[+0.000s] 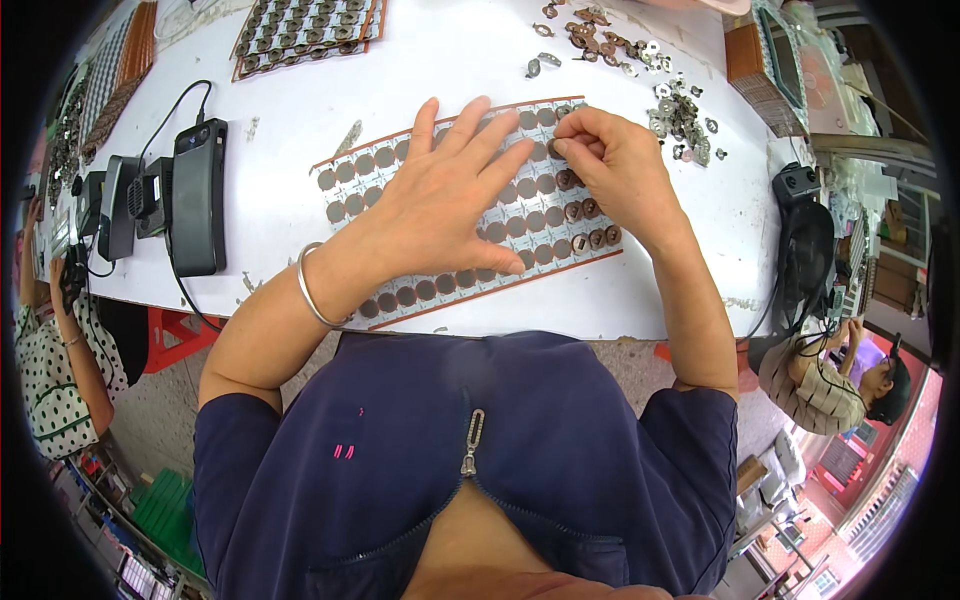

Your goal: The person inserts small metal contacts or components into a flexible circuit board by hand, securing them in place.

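Note:
A flat panel with reddish-brown edges and rows of dark round spots lies slightly tilted on the white table. My left hand rests palm down across its middle, fingers spread, covering several spots. At the panel's upper right end, my right hand has thumb and forefinger pinched over a spot; whatever is between the fingertips is too small to make out. Small round metal parts sit on spots along the right end, below that hand. The other visible spots are bare.
Loose metal parts lie in a coppery pile and a silvery pile at far right. Filled panels are stacked far left. A black cabled device stands left. Co-workers sit on the left and right.

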### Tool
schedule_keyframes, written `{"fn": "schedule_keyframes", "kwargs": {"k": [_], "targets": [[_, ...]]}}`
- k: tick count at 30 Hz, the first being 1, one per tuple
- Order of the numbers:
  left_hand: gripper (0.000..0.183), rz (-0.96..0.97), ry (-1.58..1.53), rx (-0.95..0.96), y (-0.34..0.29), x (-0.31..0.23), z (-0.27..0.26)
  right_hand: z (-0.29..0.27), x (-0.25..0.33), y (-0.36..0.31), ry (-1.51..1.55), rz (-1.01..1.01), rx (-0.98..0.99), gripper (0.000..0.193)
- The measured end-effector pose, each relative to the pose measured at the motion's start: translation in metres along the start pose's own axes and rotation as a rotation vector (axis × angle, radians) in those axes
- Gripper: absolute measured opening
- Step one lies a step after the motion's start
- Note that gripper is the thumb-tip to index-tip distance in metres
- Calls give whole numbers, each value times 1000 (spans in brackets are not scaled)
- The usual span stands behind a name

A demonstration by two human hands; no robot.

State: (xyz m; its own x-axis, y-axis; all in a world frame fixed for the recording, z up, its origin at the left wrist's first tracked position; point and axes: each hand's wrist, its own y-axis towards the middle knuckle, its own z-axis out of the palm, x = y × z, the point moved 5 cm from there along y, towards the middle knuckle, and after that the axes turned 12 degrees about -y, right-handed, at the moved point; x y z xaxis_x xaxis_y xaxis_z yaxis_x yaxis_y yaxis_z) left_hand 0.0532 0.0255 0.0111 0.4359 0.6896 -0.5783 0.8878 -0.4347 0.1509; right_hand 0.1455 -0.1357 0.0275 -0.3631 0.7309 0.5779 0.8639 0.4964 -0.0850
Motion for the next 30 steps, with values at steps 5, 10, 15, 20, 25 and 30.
{"fn": "schedule_keyframes", "kwargs": {"k": [5,10,15,20,25,30], "targets": [[114,2,2,2,1,0,0,0,2,-3,-98,-16,-35,16],[113,-3,16,16,0,0,1,-1,-2,-11,-160,-46,-221,15],[113,4,22,8,0,-1,1,3,-7,-17,-132,-153,-249,18],[114,11,27,-5,1,0,1,4,-2,-19,-202,-273,-310,18],[114,-20,20,35,0,-2,-1,6,5,-25,-261,-305,-369,18],[113,4,13,21,1,-1,-3,-7,-1,-9,-187,-318,-233,17]]}}
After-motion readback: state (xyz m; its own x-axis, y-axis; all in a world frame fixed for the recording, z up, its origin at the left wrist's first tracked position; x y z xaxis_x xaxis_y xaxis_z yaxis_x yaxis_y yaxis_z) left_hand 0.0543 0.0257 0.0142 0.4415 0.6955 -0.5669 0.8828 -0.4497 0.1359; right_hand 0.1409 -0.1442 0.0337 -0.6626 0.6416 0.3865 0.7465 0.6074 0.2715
